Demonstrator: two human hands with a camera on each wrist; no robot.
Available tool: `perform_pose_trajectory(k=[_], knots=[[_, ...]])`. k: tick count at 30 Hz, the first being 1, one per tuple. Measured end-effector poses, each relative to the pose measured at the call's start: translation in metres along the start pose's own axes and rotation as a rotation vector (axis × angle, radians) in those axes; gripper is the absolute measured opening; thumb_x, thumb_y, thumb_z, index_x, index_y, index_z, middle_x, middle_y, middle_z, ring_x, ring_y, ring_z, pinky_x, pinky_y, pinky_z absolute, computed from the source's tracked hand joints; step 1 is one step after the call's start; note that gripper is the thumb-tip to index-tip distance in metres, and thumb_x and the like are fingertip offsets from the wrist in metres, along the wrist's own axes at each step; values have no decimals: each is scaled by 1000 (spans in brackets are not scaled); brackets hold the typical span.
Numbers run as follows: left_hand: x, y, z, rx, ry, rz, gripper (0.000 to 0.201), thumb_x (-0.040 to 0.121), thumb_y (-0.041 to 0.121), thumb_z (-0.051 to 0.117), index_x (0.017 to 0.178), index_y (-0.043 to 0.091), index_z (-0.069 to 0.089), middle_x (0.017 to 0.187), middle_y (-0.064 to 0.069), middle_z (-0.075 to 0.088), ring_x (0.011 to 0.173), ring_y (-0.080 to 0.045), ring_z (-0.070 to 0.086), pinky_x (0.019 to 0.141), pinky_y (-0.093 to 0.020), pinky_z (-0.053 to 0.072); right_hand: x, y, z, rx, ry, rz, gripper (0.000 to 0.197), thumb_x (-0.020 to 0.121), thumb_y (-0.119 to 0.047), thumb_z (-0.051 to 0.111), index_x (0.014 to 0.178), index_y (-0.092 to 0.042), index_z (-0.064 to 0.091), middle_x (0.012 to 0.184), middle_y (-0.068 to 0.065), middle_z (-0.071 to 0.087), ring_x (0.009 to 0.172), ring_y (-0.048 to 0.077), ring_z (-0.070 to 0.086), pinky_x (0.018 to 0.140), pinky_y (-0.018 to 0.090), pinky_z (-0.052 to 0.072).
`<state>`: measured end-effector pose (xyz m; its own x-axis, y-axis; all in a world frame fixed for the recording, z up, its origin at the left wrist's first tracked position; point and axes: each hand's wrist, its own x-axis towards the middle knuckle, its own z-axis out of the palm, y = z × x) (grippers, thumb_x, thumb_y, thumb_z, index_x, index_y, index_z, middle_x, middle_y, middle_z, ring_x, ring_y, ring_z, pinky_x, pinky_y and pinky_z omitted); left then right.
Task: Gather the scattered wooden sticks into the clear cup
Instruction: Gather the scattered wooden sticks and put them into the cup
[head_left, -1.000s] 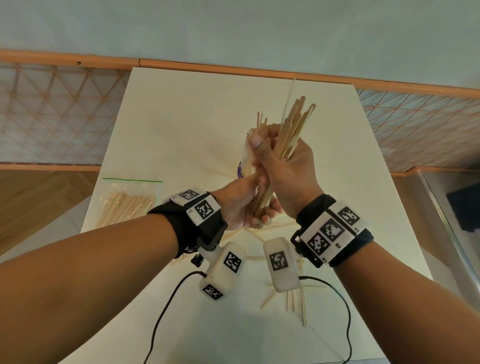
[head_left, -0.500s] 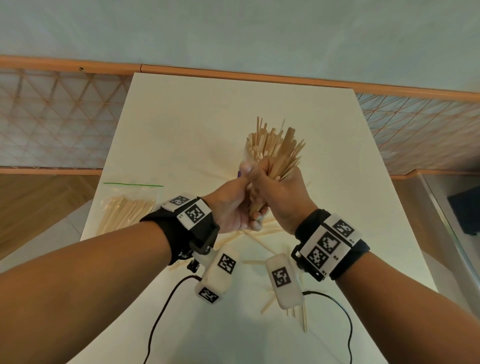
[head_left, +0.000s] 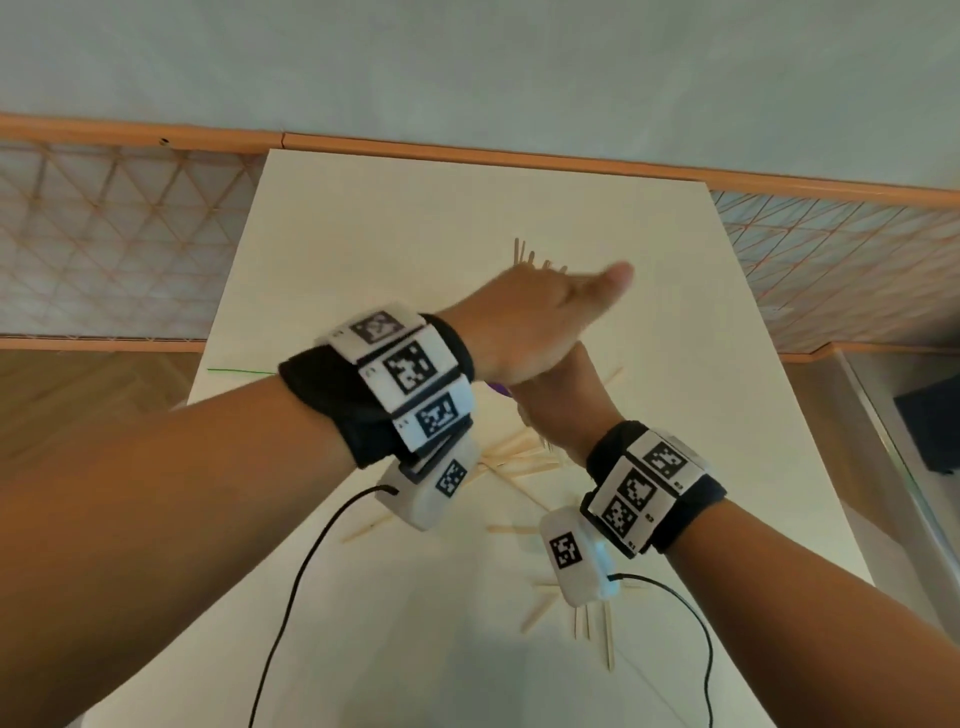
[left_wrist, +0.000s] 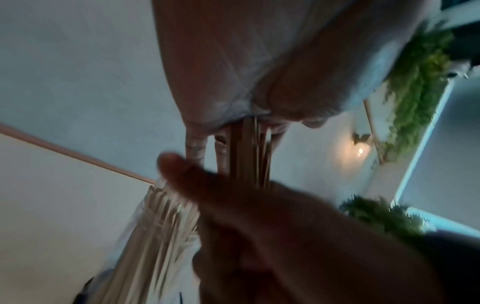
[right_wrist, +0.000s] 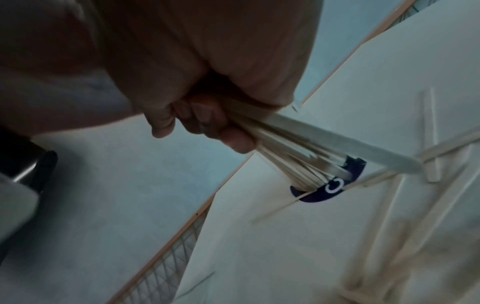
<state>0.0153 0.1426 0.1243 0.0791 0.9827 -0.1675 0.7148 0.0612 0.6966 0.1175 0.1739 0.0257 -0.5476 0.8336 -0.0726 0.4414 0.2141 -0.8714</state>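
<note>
— Where's the bundle of wooden sticks (right_wrist: 298, 152)?
— Pale, flat and thin, bunched tightly inside the curled fingers (right_wrist: 221, 131) of the right hand (head_left: 563, 400), splaying out past the fingertips.
— And the clear cup (left_wrist: 155, 236)?
— Just beyond those fingertips, see-through, already packed with upright sticks; the bundle's far ends reach its dark blue base.
— Any left over?
— Loose sticks (head_left: 519, 457) lie flat and crisscrossed on the surface below the fingers, some near the wrist.

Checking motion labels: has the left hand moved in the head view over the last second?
Yes. The left hand has risen from beside the right hand and now lies flat over the stick tops, farther toward the table's far edge.
</note>
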Motion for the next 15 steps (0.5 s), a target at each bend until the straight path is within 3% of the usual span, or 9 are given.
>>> perform_pose_trajectory(k=[1, 2, 4, 7, 9, 11, 13, 15], knots=[[-1, 0, 4, -13, -19, 0, 66, 98, 56, 15, 129, 11, 54, 112, -11, 67, 109, -24, 60, 86, -25, 36, 3, -2, -1, -52, 4, -36, 23, 96, -17, 56, 75, -9, 51, 58, -9, 51, 52, 1, 44, 55, 17, 44], [-2, -2, 6, -51, 2, 9, 64, 99, 53, 17, 128, 11, 55, 120, -11, 65, 115, -23, 57, 89, -26, 35, 6, -3, -3, -81, 16, -58, 23, 96, -14, 53, 74, -8, 51, 59, -8, 54, 53, -1, 46, 57, 18, 48], [1, -9, 1, -148, 131, 31, 60, 101, 50, 19, 124, 10, 58, 118, -9, 64, 108, -20, 58, 93, -28, 39, 10, -10, -17, 52, 55, 27, 29, 94, -17, 58, 67, -8, 54, 49, -6, 54, 43, 4, 42, 47, 34, 45], [16, -37, -13, -114, 289, -50, 43, 102, 39, 31, 123, 12, 58, 116, 0, 63, 103, -15, 57, 89, -28, 42, 24, -30, -54, 397, 238, 115, 34, 93, -38, 66, 78, -11, 52, 52, -6, 46, 39, 9, 39, 44, 27, 38], [28, -62, -16, 74, 238, -144, 40, 101, 31, 38, 137, 15, 47, 136, -1, 55, 121, -18, 52, 98, -28, 38, 38, -46, -76, 538, 351, 54, 39, 94, -43, 62, 68, -18, 47, 50, -5, 40, 40, 12, 37, 45, 27, 38], [38, -80, -12, 179, 138, -177, 51, 101, 25, 38, 149, 14, 28, 154, -4, 35, 140, -20, 35, 112, -31, 27, 56, -60, -86, 664, 408, -24, 44, 95, -43, 61, 61, -22, 43, 48, -4, 35, 42, 15, 32, 47, 28, 36], [45, -86, -4, 125, 108, -136, 58, 102, 23, 38, 153, 14, 14, 161, -2, 19, 146, -17, 23, 117, -28, 18, 74, -63, -82, 694, 435, -44, 43, 95, -43, 61, 62, -21, 44, 48, -3, 36, 43, 15, 34, 49, 29, 39], [52, -85, 3, 28, 130, -99, 60, 102, 25, 38, 154, 17, 9, 162, 1, 13, 147, -14, 20, 115, -22, 15, 85, -56, -67, 589, 447, 13, 40, 94, -47, 62, 67, -19, 49, 51, -1, 44, 45, 15, 43, 51, 29, 45]])
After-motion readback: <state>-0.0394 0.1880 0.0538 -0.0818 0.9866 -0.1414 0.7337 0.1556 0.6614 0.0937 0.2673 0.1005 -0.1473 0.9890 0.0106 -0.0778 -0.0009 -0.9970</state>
